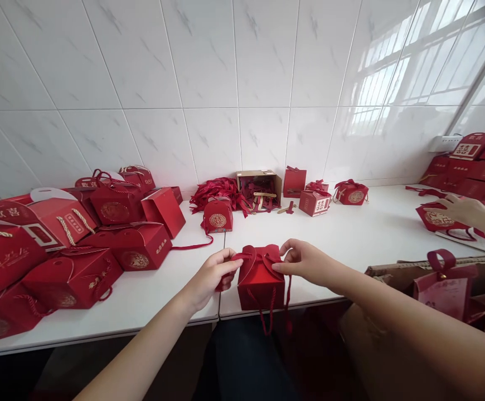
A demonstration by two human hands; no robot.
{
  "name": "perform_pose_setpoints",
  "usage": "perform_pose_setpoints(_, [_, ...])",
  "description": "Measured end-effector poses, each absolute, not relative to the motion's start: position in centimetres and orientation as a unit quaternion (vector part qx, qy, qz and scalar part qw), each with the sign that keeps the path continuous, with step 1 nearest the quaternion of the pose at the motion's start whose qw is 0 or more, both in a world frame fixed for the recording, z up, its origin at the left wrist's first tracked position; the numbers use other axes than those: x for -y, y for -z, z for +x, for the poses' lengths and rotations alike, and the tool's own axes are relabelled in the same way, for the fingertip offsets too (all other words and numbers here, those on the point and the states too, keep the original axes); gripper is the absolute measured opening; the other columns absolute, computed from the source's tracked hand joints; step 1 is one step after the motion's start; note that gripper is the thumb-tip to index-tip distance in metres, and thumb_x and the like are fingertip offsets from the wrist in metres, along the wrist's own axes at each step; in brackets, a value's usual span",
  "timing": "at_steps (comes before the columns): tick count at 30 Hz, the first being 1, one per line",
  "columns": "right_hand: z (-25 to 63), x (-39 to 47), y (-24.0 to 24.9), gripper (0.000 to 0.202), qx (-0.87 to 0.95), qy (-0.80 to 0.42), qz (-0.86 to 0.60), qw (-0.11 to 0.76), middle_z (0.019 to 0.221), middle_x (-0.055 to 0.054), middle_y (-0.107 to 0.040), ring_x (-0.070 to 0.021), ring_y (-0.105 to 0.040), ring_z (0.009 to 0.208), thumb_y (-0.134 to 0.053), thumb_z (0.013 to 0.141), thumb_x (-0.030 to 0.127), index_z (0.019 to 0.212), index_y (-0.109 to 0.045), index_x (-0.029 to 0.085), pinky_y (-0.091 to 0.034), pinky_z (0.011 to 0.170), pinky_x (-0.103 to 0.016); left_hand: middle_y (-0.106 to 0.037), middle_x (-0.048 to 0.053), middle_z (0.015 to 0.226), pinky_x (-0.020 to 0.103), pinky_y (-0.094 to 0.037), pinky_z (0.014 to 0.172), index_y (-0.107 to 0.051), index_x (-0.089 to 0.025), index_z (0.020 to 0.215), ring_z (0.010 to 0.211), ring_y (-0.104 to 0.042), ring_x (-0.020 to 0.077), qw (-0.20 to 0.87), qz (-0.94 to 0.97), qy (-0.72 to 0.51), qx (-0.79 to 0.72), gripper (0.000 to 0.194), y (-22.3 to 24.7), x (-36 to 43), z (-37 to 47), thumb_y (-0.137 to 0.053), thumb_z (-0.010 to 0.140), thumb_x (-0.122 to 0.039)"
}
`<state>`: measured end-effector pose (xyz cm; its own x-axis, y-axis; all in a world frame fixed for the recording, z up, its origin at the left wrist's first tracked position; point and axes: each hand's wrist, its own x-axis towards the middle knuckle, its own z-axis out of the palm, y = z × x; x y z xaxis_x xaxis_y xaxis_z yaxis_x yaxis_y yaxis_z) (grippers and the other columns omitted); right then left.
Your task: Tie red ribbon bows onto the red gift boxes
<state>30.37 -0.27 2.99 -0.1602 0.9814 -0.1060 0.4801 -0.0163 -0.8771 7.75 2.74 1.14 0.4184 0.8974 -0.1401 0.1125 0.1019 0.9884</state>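
A red gift box [261,289] with rounded interlocking top flaps stands at the table's front edge, a twisted red cord handle [266,314] hanging down its near side. Across the top of the box runs a red ribbon [289,295], with one end dangling at the right. My left hand [215,273] is closed on the ribbon at the box's left side. At the right top edge, my right hand [303,262] pinches with thumb and fingers where the ribbon leaves the flap; its exact grip is partly hidden.
Many red gift boxes [136,253] are piled at the left. Behind stand a small box [218,216], a heap of ribbons [213,192] and an open carton [259,189]. A cardboard box [376,270] is at the right. Another person's hand [462,211] touches a red box [437,218].
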Motion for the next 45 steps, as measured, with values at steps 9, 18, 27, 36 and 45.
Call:
perform_pose_setpoints(9, [30.9, 0.5, -3.8, 0.019, 0.667, -0.369, -0.557, 0.330, 0.070, 0.003, -0.052, -0.0104, -0.046, 0.060, -0.064, 0.070, 0.034, 0.082, -0.058, 0.020, -0.037, 0.056, -0.024, -0.026, -0.009, 0.050, 0.023, -0.010, 0.043, -0.043, -0.018, 0.061, 0.042, -0.017, 0.0053, 0.552, 0.601, -0.325, -0.478, 0.043, -2.1, -3.5, 8.2, -0.065, 0.065, -0.056])
perform_pose_setpoints(18, [31.2, -0.3, -3.6, 0.039, 0.644, -0.408, -0.598, 0.248, 0.060, 0.000, -0.052, -0.0087, -0.037, 0.048, -0.050, 0.079, 0.051, 0.061, -0.056, 0.017, -0.028, 0.045, -0.023, -0.028, -0.009, 0.047, 0.024, -0.007, 0.043, -0.041, -0.019, 0.057, 0.041, -0.017, 0.0054, 0.572, 0.594, -0.299, -0.480, 0.047, -0.3, -4.0, 8.4, -0.066, 0.063, -0.058])
perform_pose_setpoints(27, [31.7, -0.5, -2.8, 0.032, 0.701, -0.345, -0.596, 0.186, 0.067, -0.004, -0.058, -0.0122, -0.048, 0.054, -0.042, 0.086, 0.043, 0.070, -0.052, 0.018, -0.036, 0.053, -0.026, -0.045, -0.003, 0.059, 0.022, -0.028, 0.049, -0.050, -0.019, 0.064, 0.053, -0.041, 0.0101, 0.494, 0.642, -0.317, -0.493, 0.038, 0.5, -4.0, 8.1, -0.057, 0.073, -0.055])
perform_pose_setpoints(36, [31.3, 1.8, -4.3, 0.008, 0.769, -0.162, -0.611, 0.096, 0.071, -0.006, -0.064, -0.0181, -0.053, 0.058, -0.052, 0.071, 0.018, 0.068, -0.059, 0.021, -0.033, 0.050, -0.028, -0.057, 0.003, 0.079, 0.029, -0.039, 0.068, -0.062, -0.022, 0.067, 0.075, -0.055, 0.0204, 0.272, 0.769, -0.257, -0.519, 0.033, 0.9, 0.0, 5.8, -0.043, 0.084, -0.043])
perform_pose_setpoints(45, [31.6, 0.8, -2.8, 0.075, 0.613, -0.474, -0.595, 0.213, 0.088, -0.006, -0.067, -0.0171, -0.061, 0.064, -0.048, 0.071, 0.019, 0.142, -0.023, 0.022, -0.043, 0.054, -0.028, -0.061, 0.000, 0.090, 0.022, -0.039, 0.053, -0.050, -0.025, 0.112, 0.060, -0.054, 0.0100, 0.660, 0.455, -0.385, -0.458, 0.036, 2.4, -1.7, 6.1, -0.058, 0.078, -0.034])
